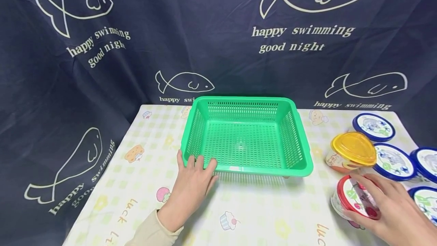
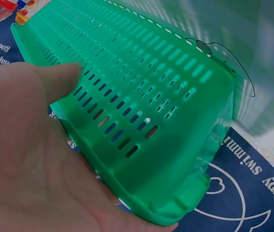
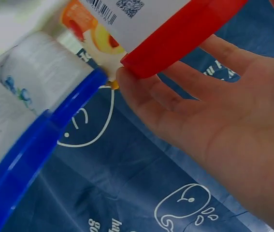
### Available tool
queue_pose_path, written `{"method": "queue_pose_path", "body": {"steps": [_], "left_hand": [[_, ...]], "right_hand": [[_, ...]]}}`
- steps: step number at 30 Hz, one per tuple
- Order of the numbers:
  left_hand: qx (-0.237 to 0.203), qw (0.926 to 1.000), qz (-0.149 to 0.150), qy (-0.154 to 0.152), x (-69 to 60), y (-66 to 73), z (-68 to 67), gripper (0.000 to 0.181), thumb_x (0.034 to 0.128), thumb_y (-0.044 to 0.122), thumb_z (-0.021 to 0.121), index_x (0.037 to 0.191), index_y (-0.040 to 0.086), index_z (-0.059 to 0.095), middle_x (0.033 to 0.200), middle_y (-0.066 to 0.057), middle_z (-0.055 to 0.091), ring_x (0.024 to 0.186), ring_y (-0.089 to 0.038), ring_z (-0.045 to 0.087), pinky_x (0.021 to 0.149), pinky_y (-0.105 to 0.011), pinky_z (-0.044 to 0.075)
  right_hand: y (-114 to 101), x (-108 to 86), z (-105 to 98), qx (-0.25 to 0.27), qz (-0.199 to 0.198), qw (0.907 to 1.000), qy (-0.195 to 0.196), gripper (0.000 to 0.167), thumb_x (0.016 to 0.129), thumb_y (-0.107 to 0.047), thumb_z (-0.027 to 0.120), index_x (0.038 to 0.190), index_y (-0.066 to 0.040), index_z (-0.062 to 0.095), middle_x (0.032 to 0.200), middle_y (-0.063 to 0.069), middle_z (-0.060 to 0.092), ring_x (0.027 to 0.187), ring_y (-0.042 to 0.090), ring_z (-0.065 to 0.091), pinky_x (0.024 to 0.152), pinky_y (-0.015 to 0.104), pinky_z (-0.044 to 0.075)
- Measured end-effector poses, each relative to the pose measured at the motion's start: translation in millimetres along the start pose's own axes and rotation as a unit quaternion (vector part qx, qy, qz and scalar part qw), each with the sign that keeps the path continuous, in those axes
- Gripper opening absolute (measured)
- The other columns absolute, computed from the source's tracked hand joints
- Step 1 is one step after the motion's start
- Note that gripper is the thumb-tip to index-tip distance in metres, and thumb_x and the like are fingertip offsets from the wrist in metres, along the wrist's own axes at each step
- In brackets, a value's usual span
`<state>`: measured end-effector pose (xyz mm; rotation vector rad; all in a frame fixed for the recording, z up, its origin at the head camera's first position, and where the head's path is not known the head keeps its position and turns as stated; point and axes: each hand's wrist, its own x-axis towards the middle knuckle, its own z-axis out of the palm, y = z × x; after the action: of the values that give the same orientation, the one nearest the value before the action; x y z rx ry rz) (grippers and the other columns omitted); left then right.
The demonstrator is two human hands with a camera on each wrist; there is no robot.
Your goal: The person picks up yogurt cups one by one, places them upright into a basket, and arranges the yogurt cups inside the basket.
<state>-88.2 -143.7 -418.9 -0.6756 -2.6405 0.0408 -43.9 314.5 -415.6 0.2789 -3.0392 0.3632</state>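
Observation:
A green basket (image 1: 252, 170) stands on the table; its slotted wall (image 2: 165, 159) fills much of the left wrist view. My left hand (image 1: 192, 185) grips its near rim at the left corner, fingers over the edge and thumb outside. At the right, my right hand (image 1: 397, 206) holds a red-lidded tub (image 1: 351, 196) by its lid, with fingers and thumb around opposite sides. Fingertips touch the red lid (image 3: 190, 41) in the right wrist view. Just behind that tub is a yellow-lidded cup (image 1: 353, 149).
Several blue-lidded tubs (image 1: 394, 161) stand at the table's right side, beside and behind the right hand. A dark blue curtain (image 1: 225, 29) with fish drawings hangs behind the table. The checked tablecloth (image 1: 259, 212) shows in front of the basket.

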Motion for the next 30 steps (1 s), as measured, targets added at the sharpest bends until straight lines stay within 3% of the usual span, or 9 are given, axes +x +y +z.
{"method": "queue_pose_path", "body": {"steps": [3,5,10,13,17,18,20,24,30], "left_hand": [[-0.006,1.0000,0.004,0.005,0.0,-0.8,0.0,0.026,0.1018,0.039,0.052,0.108,0.013,0.049,0.083,-0.009,0.052,0.081,-0.037,0.056,0.097,-0.078,0.029],[-0.011,0.9999,0.005,0.008,0.3,-0.9,0.2,0.025,0.1049,0.038,0.043,0.108,0.014,0.049,0.082,-0.008,0.051,0.080,-0.037,0.056,0.096,-0.078,0.029],[-0.018,0.9997,0.001,0.018,1.3,-0.3,0.3,0.029,0.1064,0.038,0.034,0.106,0.014,0.050,0.081,-0.008,0.053,0.079,-0.037,0.056,0.095,-0.079,0.030],[-0.013,0.9997,-0.002,0.021,1.4,0.1,0.4,0.029,0.1059,0.039,0.036,0.106,0.015,0.052,0.081,-0.009,0.054,0.080,-0.037,0.056,0.095,-0.079,0.030],[-0.006,0.9997,-0.004,0.022,0.4,-0.3,0.5,0.028,0.1048,0.039,0.039,0.106,0.015,0.052,0.082,-0.009,0.054,0.080,-0.037,0.056,0.095,-0.078,0.030],[-0.006,0.9997,-0.005,0.022,0.1,-0.7,0.4,0.027,0.1048,0.039,0.039,0.105,0.015,0.052,0.081,-0.009,0.054,0.080,-0.037,0.056,0.095,-0.078,0.030],[-0.006,0.9997,-0.005,0.021,0.3,-1.7,0.1,0.027,0.1051,0.039,0.038,0.104,0.015,0.051,0.079,-0.008,0.052,0.078,-0.037,0.056,0.095,-0.078,0.030],[-0.002,0.9998,-0.005,0.019,1.7,-3.4,-0.3,0.029,0.1060,0.039,0.035,0.103,0.015,0.050,0.078,-0.007,0.051,0.078,-0.036,0.056,0.096,-0.078,0.030],[0.002,0.9999,-0.011,0.007,2.8,2.2,3.2,0.029,0.1057,0.041,0.037,0.107,0.016,0.052,0.084,-0.009,0.058,0.084,-0.037,0.059,0.098,-0.077,0.030]], "right_hand": [[-9,1.4,-7,0.003,-0.006,1.0000,0.007,0.104,0.059,-0.056,0.090,0.138,-0.003,0.048,0.137,0.029,0.039,0.117,0.057,0.030,0.104,0.078,0.013],[-13,2.7,-12,-0.003,-0.013,0.9996,0.023,0.104,0.056,-0.053,0.092,0.137,-0.004,0.049,0.135,0.028,0.041,0.115,0.057,0.032,0.099,0.079,0.021],[-19,5.6,-24,-0.010,-0.024,0.9985,0.048,0.108,0.050,-0.053,0.095,0.136,-0.005,0.051,0.130,0.028,0.045,0.112,0.054,0.034,0.078,0.079,0.035],[-21,7.0,-27,0.006,-0.050,0.9949,0.087,0.109,0.045,-0.050,0.096,0.133,-0.003,0.053,0.126,0.028,0.047,0.111,0.053,0.037,0.081,0.078,0.035],[-25,11.7,-35,0.023,-0.070,0.9900,0.120,0.107,0.043,-0.050,0.096,0.130,-0.003,0.055,0.125,0.027,0.049,0.111,0.051,0.038,0.095,0.077,0.030],[-27,13.3,-38,0.024,-0.070,0.9895,0.124,0.108,0.043,-0.051,0.096,0.131,-0.004,0.055,0.126,0.027,0.049,0.111,0.050,0.038,0.101,0.074,0.029],[-30,18.0,-45,0.042,-0.087,0.9846,0.146,0.107,0.042,-0.051,0.096,0.130,-0.005,0.057,0.126,0.026,0.050,0.112,0.048,0.040,0.118,0.055,0.019],[-35,29.3,-58,0.072,-0.114,0.9718,0.193,0.106,0.041,-0.052,0.095,0.128,-0.004,0.059,0.125,0.027,0.053,0.110,0.046,0.042,0.113,0.021,0.008],[-33,36.5,-62,0.105,-0.104,0.9610,0.234,0.112,0.040,-0.052,0.096,0.134,-0.003,0.059,0.126,0.031,0.053,0.122,0.044,0.042,0.108,0.015,0.011]]}}
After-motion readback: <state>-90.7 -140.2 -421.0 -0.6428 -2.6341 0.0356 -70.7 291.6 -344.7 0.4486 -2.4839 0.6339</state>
